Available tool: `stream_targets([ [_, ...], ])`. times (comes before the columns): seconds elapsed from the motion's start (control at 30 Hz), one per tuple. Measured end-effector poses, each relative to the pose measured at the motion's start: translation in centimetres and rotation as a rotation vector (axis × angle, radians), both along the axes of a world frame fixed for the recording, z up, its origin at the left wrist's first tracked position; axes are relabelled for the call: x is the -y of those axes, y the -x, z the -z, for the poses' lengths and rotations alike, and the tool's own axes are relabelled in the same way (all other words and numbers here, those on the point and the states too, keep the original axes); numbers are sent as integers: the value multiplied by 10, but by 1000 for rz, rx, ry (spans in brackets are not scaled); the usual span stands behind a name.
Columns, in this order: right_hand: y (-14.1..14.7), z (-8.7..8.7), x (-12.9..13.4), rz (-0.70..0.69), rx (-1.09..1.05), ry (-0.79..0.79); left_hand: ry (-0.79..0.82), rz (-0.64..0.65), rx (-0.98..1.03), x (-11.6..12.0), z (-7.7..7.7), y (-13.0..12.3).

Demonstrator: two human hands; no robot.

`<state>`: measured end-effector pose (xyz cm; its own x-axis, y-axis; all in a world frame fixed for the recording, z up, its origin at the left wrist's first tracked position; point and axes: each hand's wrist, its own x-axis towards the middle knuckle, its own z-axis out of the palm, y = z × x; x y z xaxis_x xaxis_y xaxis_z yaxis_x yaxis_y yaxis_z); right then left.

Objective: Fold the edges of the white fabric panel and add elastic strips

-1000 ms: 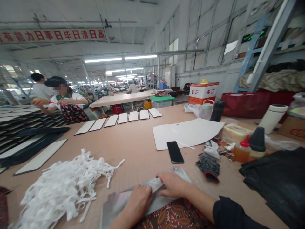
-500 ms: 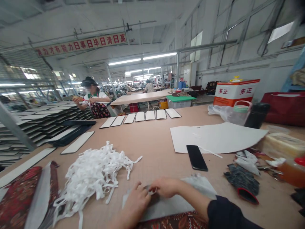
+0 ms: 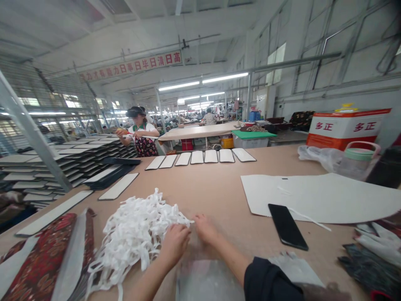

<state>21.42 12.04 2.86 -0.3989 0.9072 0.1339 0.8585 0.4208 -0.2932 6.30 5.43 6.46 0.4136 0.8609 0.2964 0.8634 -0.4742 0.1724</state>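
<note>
Filling the far left, stacks of dark-edged white panels (image 3: 62, 158) are standing beyond the desk (image 3: 216, 184), with a slanting metal post (image 3: 34, 130) rising before them. At near left, red patterned fabric (image 3: 46, 255) is lying on the desk with pale material (image 3: 67, 259) showing alongside. A long white panel (image 3: 56, 212) is resting just beyond it, and a shorter white panel (image 3: 119, 186) is lying farther off to the right. Past the far edge, a co-worker (image 3: 144, 136) in a floral apron (image 3: 146, 148) is standing just right of the stacks.

Occupying the left middle of the desk, a loose heap of white strips (image 3: 134, 234) is spreading rightward. The left hand (image 3: 176, 242) is bending its fingers at the heap's right edge; whether they are gripping a strip cannot be told. The right hand (image 3: 205, 229) is reaching in just beside it, fingertips near the end of one trailing strip; its grip cannot be told either. The two hands are lying close but apart. A translucent sheet (image 3: 206, 282), blurred, is lying on their near side. Seven small white panels (image 3: 197, 157) are lining the far edge.

At right, a black phone (image 3: 288, 227) is overlapping the near edge of a large white sheet (image 3: 319, 194). Behind that sheet, a clear plastic bag (image 3: 315, 156) and a green-lidded cup (image 3: 359, 154) are standing before a white-and-orange container (image 3: 341, 128). A crumpled dark fabric item (image 3: 372, 267) is lying at near right.
</note>
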Motion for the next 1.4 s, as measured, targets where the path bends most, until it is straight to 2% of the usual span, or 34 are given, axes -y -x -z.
stream_targets([
  [0.07, 4, 7, -9, 82, 4, -88, -222, -100, -103, -26, 13, 14],
  [0.13, 2, 12, -13, 124, 28, -147, -330, -178, -183, -43, 27, 30],
  [0.27, -31, 7, -7, 70, 26, -76, -342, -299, -303, -55, 45, 63],
  [0.33, -64, 0, 2, 65, 17, 10, -311, -318, -333, -55, 48, 74],
  [0.43, -133, -9, 23, 99, 9, 152, -284, -310, -338, -56, 47, 78],
  [0.5, -187, -10, 40, 134, -43, 244, -264, -324, -339, -57, 45, 76],
  [0.6, -264, -4, 68, 262, -86, 330, -216, -407, -364, -60, 41, 73],
  [0.67, -301, 2, 86, 330, -176, 443, -192, -445, -392, -61, 36, 69],
  [0.73, -320, 3, 104, 363, -291, 511, -182, -461, -396, -61, 29, 57],
  [0.83, -312, -6, 126, 364, -400, 503, -208, -431, -286, -50, 11, 13],
  [0.9, -289, -20, 139, 353, -405, 454, -195, -283, -123, -29, -2, -34],
  [0.97, -259, -39, 151, 297, -379, 372, 8, 13, 98, 0, -12, -87],
  [1.0, -245, -49, 156, 253, -375, 336, 150, 205, 227, 16, -16, -113],
  [1.07, -223, -66, 166, 141, -399, 279, 437, 510, 442, 44, -20, -155],
  [1.1, -217, -73, 170, 99, -414, 256, 558, 605, 504, 53, -21, -169],
  [1.13, -216, -77, 173, 77, -426, 234, 660, 630, 549, 58, -21, -177],
  [1.17, -218, -79, 175, 80, -435, 221, 730, 615, 580, 60, -21, -179],
  [1.23, -231, -74, 175, 140, -459, 232, 787, 513, 600, 55, -21, -167],
  [1.4, -267, -32, 166, 253, -569, 386, 818, 290, 497, 39, -17, -92],
])
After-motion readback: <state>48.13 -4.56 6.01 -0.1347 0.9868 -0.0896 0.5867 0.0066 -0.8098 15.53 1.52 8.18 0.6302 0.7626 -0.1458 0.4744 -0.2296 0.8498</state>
